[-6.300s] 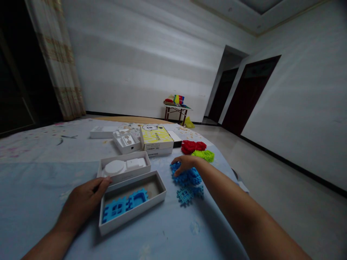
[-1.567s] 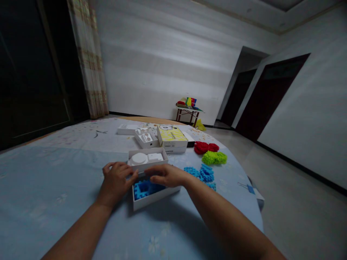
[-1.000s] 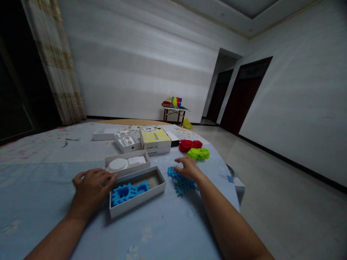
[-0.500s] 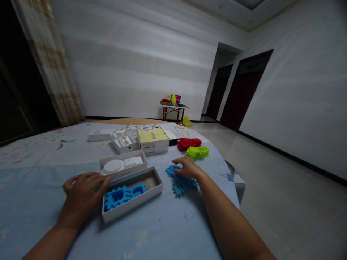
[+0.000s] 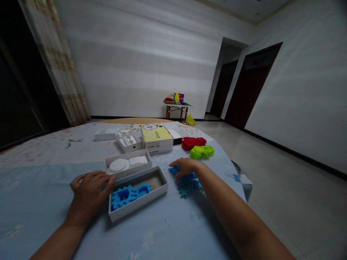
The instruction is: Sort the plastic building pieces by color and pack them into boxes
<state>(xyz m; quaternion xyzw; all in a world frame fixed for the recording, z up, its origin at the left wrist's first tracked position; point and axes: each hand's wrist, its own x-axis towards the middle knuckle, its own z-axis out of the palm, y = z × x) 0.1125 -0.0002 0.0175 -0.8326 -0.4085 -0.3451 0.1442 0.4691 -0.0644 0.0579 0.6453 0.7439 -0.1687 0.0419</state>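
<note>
My right hand (image 5: 185, 168) reaches over a small pile of blue interlocking blocks (image 5: 185, 187) on the tablecloth. Its thumb and fingers are closed around a darker blue block (image 5: 175, 169), partly hidden under the hand. My left hand (image 5: 90, 189) lies at the left end of an open white box (image 5: 138, 206), fingers stretched out and thumb by the box's corner. Inside that box, toothed blue blocks (image 5: 130, 195) fill the left and middle, while the right end shows a bare grey-brown bottom.
Behind it stands another white box (image 5: 150, 157) holding white round and square parts. Red blocks (image 5: 192, 142) and lime-green blocks (image 5: 202, 152) lie to the right. Farther back are a yellow-and-white carton (image 5: 157, 137) and a white tray (image 5: 128, 141). A clip (image 5: 236, 177) grips the tablecloth's right edge.
My right hand has lowered slightly onto the blue blocks, its fingers closing around one. My left hand keeps its place by the box. The whole view has shifted a little.
</note>
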